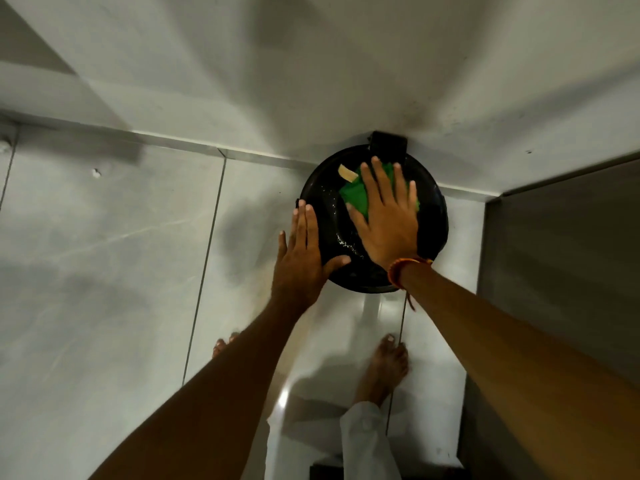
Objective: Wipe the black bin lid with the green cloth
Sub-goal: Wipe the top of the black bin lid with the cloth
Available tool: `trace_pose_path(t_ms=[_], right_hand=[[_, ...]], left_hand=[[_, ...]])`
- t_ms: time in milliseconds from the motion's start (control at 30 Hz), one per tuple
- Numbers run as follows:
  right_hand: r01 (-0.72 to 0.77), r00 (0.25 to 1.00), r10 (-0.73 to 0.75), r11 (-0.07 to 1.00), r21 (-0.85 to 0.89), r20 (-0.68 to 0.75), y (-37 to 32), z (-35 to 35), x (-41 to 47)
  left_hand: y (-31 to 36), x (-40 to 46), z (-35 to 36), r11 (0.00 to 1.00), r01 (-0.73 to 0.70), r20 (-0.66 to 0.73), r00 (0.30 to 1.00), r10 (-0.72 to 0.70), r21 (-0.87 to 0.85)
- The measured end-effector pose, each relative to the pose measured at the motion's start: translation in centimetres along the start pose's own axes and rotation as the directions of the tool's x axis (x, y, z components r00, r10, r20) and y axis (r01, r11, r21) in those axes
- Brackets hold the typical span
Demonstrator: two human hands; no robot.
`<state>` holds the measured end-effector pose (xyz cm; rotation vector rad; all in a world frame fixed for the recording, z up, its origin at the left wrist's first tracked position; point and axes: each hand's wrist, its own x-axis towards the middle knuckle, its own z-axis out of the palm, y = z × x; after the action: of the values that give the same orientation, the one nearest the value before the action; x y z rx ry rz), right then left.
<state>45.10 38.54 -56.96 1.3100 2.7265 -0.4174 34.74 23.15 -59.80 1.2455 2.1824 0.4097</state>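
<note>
Round black lid (322, 216) seen from straight above, sitting on a bin in the corner where the wall (311, 64) meets the tiled floor (104, 254). Hinge block (388, 145) at the lid's far edge, touching the wall. Pale specks scattered across the lid's left and near parts, and a small tan scrap (347, 173) lying on its far-left part, just beside the cloth.

Green cloth (356, 194) flat on the lid's far middle, mostly covered. Right hand (389, 220) pressed palm-down on the cloth, fingers spread and straight, thumb out to the left on the lid; flat rather than gripping, the cloth pinned beneath the palm. Orange thread band (407, 270) round the right wrist, above the lid's near rim.

Left hand (301, 258) against the lid's left rim, fingers straight and together pointing along the edge, thumb (337, 263) reaching over onto the lid's near-left surface. Open, holding nothing closed in it; whether the palm presses the bin's side or only rests there hard to tell from this angle.

Near of the lid, two bare feet on the floor: right foot (382, 367) in plain view, left foot (225, 344) mostly hidden behind the left forearm. White trouser leg (363, 441) below the right foot. Right of the lid, a dark recessed panel (561, 254).
</note>
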Motion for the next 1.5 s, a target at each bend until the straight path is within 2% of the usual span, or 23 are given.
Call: trace_pose_path(t_ms=[67,133,267,333,400,467,533,600,700,833,867,933,1000,1133,1200,1267,1367,1433,1500], right_hand=[[0.167,0.985,-0.165,0.985,-0.035,0.058,-1.0,0.4,-0.1],[0.343,0.938,-0.336,0.937,-0.072,0.089,-0.2,0.7,-1.8],[0.467,0.881,-0.448,0.875,-0.131,0.151,3.7,0.3,-5.6],[0.392,0.915,-0.376,0.914,-0.103,0.143,5.3,-0.1,-6.3],[0.210,0.974,-0.204,0.976,-0.065,0.094,5.0,-0.3,-5.3],[0.053,0.997,-0.052,0.999,-0.012,0.053,2.7,-0.3,-3.1],[0.044,0.998,-0.046,0.998,0.036,0.043,0.0,-0.1,-1.0],[0.196,0.978,-0.196,0.981,0.005,0.066,-1.3,0.3,-0.6],[0.429,0.901,-0.421,0.901,-0.064,0.108,0.0,1.1,-3.6],[0.615,0.786,-0.590,0.775,-0.145,0.185,5.4,1.6,-10.1],[0.611,0.789,-0.584,0.776,-0.154,0.189,6.9,1.5,-11.4],[0.469,0.880,-0.449,0.872,-0.141,0.154,8.6,1.2,-12.8],[0.238,0.966,-0.234,0.971,-0.028,0.113,8.3,0.9,-12.6],[-0.073,0.997,0.072,0.990,0.123,0.010,4.8,0.6,-8.6],[-0.145,0.989,0.146,0.984,0.107,-0.005,3.1,0.2,-5.5],[-0.040,0.999,0.039,0.999,0.037,0.028,1.1,0.1,-2.8],[0.275,0.957,-0.269,0.960,-0.044,0.112,-0.9,0.8,-1.9],[0.357,0.929,-0.345,0.931,-0.080,0.133,0.1,1.0,-3.1],[0.359,0.930,-0.346,0.928,-0.103,0.127,2.1,1.0,-4.5]], left_hand=[[-0.8,0.2,-0.3,0.998,-0.043,0.062,0.997,0.040,0.049],[-1.5,0.3,-0.7,0.994,-0.079,0.107,0.992,0.071,0.075],[-1.5,0.5,-1.0,0.993,-0.079,0.115,0.991,0.069,0.090],[-1.1,0.3,-1.1,0.994,-0.067,0.114,0.992,0.057,0.090],[-0.9,0.3,-1.3,0.995,-0.067,0.119,0.991,0.057,0.077],[-0.6,0.1,-1.5,0.996,-0.066,0.123,0.991,0.058,0.066],[-0.4,0.1,-1.7,0.996,-0.062,0.125,0.991,0.054,0.063],[-0.3,0.1,-1.7,0.995,-0.059,0.131,0.990,0.049,0.075],[-0.3,0.1,-1.7,0.995,-0.064,0.134,0.990,0.053,0.080],[-0.1,0.0,-1.9,0.997,-0.045,0.113,0.993,0.037,0.066],[0.0,0.0,-1.9,0.997,-0.039,0.115,0.993,0.031,0.071],[0.2,0.1,-1.8,0.997,-0.033,0.133,0.991,0.024,0.067],[0.3,0.1,-1.7,0.997,-0.029,0.137,0.990,0.019,0.069],[0.4,0.3,-1.7,0.998,-0.024,0.134,0.991,0.015,0.065],[0.4,0.2,-1.8,0.997,-0.022,0.138,0.990,0.012,0.070],[0.4,0.2,-1.8,0.996,-0.022,0.136,0.991,0.011,0.082],[0.4,0.0,-1.8,0.996,-0.025,0.136,0.991,0.014,0.081],[0.3,0.1,-2.1,0.997,-0.031,0.134,0.991,0.021,0.071],[0.2,0.2,-2.3,0.997,-0.040,0.145,0.989,0.030,0.064]])
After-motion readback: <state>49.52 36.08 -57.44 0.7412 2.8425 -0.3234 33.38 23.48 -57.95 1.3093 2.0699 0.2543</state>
